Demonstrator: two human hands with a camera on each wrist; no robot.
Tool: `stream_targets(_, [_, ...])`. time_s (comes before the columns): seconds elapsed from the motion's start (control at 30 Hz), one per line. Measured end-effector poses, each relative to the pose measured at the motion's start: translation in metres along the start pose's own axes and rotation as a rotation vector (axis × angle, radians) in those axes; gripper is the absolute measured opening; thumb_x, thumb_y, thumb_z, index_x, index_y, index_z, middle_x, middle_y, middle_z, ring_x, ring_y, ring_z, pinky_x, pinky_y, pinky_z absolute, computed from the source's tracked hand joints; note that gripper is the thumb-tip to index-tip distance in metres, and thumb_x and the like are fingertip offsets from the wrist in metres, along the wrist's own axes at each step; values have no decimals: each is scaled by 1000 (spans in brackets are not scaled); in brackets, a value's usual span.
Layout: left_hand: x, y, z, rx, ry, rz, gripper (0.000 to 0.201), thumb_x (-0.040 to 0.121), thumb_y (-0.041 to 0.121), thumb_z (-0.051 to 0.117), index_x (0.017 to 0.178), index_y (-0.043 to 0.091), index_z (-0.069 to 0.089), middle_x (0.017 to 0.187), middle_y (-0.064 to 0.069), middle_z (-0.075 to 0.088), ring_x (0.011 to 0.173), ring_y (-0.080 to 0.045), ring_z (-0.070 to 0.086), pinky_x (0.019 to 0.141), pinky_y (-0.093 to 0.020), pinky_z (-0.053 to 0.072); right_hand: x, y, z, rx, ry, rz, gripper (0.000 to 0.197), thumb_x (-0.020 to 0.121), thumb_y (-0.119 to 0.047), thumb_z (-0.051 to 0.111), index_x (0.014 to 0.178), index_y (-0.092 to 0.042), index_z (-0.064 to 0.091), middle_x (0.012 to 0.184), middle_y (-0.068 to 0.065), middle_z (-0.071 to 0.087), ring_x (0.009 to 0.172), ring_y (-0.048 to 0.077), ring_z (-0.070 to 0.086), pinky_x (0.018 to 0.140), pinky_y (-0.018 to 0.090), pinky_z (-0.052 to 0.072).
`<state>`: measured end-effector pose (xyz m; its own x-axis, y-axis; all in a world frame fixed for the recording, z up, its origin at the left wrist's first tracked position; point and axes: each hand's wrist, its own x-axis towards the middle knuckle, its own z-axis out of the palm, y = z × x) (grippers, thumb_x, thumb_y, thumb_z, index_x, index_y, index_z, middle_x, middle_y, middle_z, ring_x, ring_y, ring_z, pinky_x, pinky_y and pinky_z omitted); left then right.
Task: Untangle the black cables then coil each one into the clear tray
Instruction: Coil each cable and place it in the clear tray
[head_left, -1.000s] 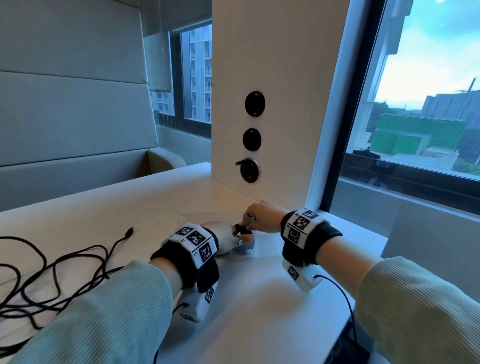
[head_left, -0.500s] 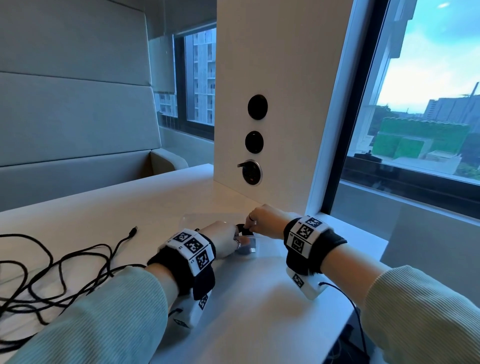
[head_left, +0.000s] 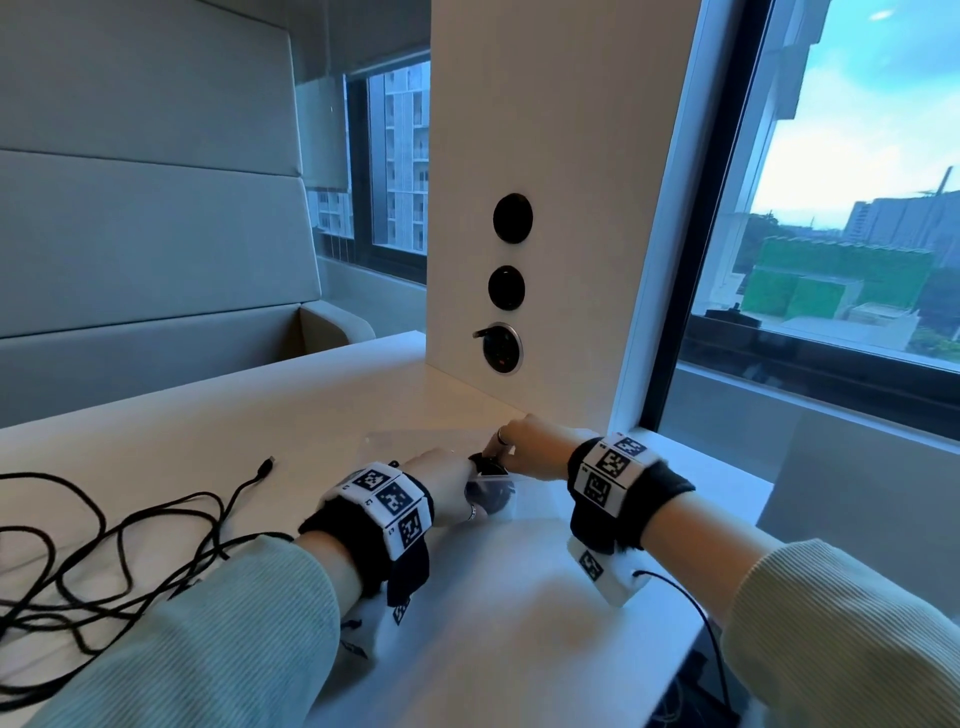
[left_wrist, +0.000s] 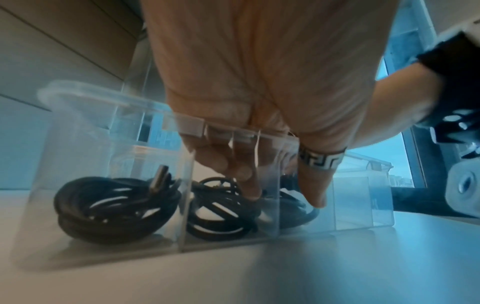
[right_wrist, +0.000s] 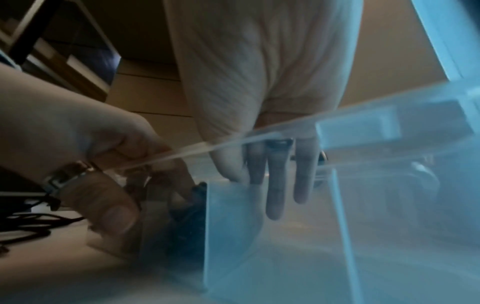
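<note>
Left hand (left_wrist: 259, 82) pressed a coil (left_wrist: 223, 207) into the tray (left_wrist: 103, 96), fingers straight. Right hand (right_wrist: 259, 92) dipped in, fingers straight, holding nothing. Next up, probably the tangle (head_left: 215, 543) left of both hands.

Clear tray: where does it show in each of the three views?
Head: clear tray low centre, where left hand and right hand meet.
Left wrist: across the middle, fingers dipped inside.
Right wrist: right half, close and blurred.
Shared landmark: the ringed left hand.

White table (head_left: 260, 415), padded wall (head_left: 145, 234), window (head_left: 831, 208) (daylight outside).
</note>
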<state>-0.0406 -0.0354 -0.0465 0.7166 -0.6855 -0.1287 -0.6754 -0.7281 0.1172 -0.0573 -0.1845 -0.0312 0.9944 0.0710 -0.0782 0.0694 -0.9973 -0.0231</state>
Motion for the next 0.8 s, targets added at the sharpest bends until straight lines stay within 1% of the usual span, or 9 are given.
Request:
stream_targets(0.1, [-2, -4, -2, -86, 64, 25, 23, 84, 25, 60, 104, 13, 66, 102, -8, 67, 92, -24, 60, 68, -23, 40, 2, 1, 3, 36, 21, 1, 34, 92, -9, 43, 115, -20, 66, 110, 4, 68, 101, 22, 61, 91, 36, 50])
stream_targets(0.2, [-2, -6, -1, -121, 78, 18, 17, 83, 26, 61, 97, 16, 67, 99, -7, 68, 81, -19, 54, 66, -21, 38, 3, 4, -1, 3, -33, -28, 31, 94, -12, 45, 117, -17, 66, 111, 4, 68, 102, 23, 60, 91, 30, 47])
stream_targets(0.33, [1, -7, 0, -91, 56, 24, 20, 84, 27, 61, 99, 14, 66, 100, -9, 67, 91, -24, 58, 69, -24, 40, 5, 15, -5, 169, -124, -45, 30, 92, -18, 55, 121, -15, 62, 93, 1, 66, 86, 15, 58, 81, 22, 38])
stream_targets(0.4, [2, -6, 0, -95, 51, 30, 20, 85, 26, 61, 100, 14, 67, 99, -8, 66, 92, -23, 58, 71, -24, 40, 4, 18, -5, 236, -123, -46, 30, 90, -17, 59, 120, -13, 62, 94, -3, 66, 80, 14, 58, 78, 19, 38])
stream_targets(0.47, [2, -7, 1, -95, 47, 26, 19, 84, 26, 62, 99, 14, 67, 96, -7, 66, 86, -21, 56, 70, -25, 41, 4, 18, -6, 299, -119, -50, 31, 88, -16, 62, 119, -11, 62, 93, -7, 63, 71, 12, 60, 68, 13, 40])
stream_targets(0.53, [2, -7, 1, -85, 43, 27, 20, 84, 26, 62, 99, 14, 67, 99, -8, 67, 86, -21, 56, 70, -26, 41, 4, 18, -7, 332, -131, -56, 32, 86, -16, 65, 118, -10, 63, 101, -3, 67, 65, 5, 59, 63, 12, 42])
stream_targets(0.6, [3, -5, 2, -55, 25, 36, 21, 85, 26, 61, 101, 13, 66, 103, -9, 67, 94, -24, 59, 73, -27, 43, 6, 16, -6, 321, -122, -54, 31, 85, -14, 67, 115, -7, 64, 109, 5, 69, 61, 3, 57, 70, 19, 47])
stream_targets(0.7, [2, -3, 3, -17, 1, 45, 23, 86, 27, 58, 105, 17, 65, 106, -8, 65, 101, -27, 59, 80, -30, 44, 6, 9, -7, 243, -99, -44, 29, 84, -13, 68, 111, -5, 64, 106, 12, 70, 61, 9, 57, 85, 31, 51])
stream_targets(0.8, [2, -5, 4, -33, -8, 39, 24, 85, 29, 58, 107, 24, 66, 109, -4, 65, 104, -25, 58, 86, -32, 48, 3, 5, -9, 173, -90, -38, 31, 86, -15, 65, 116, -7, 63, 108, 9, 69, 77, 20, 61, 88, 32, 50])
